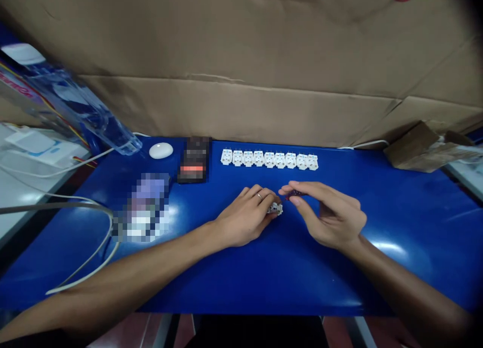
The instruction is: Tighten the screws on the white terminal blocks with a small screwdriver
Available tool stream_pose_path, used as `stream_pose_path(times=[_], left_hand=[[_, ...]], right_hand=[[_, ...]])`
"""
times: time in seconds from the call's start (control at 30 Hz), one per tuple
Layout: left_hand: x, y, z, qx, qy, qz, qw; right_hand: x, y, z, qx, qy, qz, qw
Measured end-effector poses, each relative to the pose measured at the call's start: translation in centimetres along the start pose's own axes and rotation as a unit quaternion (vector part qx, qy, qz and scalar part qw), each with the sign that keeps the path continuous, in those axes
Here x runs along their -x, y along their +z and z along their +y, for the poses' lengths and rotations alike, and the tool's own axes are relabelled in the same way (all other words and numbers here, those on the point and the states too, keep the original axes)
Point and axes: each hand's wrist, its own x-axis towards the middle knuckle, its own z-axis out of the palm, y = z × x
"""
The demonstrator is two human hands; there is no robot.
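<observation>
one small white plastic piece with dark holes and a notched edge (276, 208) is grasped at the near middle of a smooth, glossy blue bench (241, 282). the left of the two bare hands, the left hand (245, 217), pinches it between thumb and fingers, and one thin, shiny metal ring (259, 196) circles a finger. just to the right, the right hand (334, 214) grips one small dark piece with a red tip (294, 193) between thumb and fingertips; its exact shape is too small to tell.

farther off, nine blocky white plastic parts with thin pins (269, 160) stand side by side in one row. left of them lies one dark flat rectangle with an orange band (193, 160), then one smooth, glossy white oval (161, 150). nearer on the left is one purple and white flat rectangle (147, 204); both rectangles are pixelated.

one clear plastic bottle with a white cap (86, 104) slants at the far left, and pale, thin cables (109, 222) curve below it. a creased brown cardboard sheet (241, 106) backs the bench, and one rough brown cardboard box (417, 149) sits at the far right.
</observation>
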Motion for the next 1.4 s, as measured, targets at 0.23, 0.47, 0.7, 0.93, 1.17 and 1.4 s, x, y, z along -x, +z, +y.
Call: stream_pose_path(times=[0.23,0.47,0.7,0.93,1.17,1.4], left_hand=[[0.5,0.1,-0.1,-0.004,0.014,0.023,1.0],[0.5,0.1,-0.2,-0.007,0.027,0.031,0.999],[0.0,-0.1,-0.9,0.035,0.036,0.023,0.998],[-1.0,-0.7,-3.0,0.157,0.063,0.016,0.985],[-0.7,-1.1,-3.0,0.17,0.065,0.009,0.983],[-0.3,-1.0,-3.0,0.163,0.075,0.012,0.984]], right_hand=[[-0.3,0.2,0.4,0.023,-0.118,0.005,0.993],[-0.2,0.8,1.0,0.058,-0.147,0.051,0.986],[0.0,0.6,1.3,0.064,-0.138,0.044,0.987],[-0.5,1.0,1.7,0.065,-0.13,0.04,0.989],[-0.1,1.3,1.8,-0.042,-0.017,-0.004,0.999],[-0.1,0.9,1.8,-0.028,-0.048,0.016,0.998]])
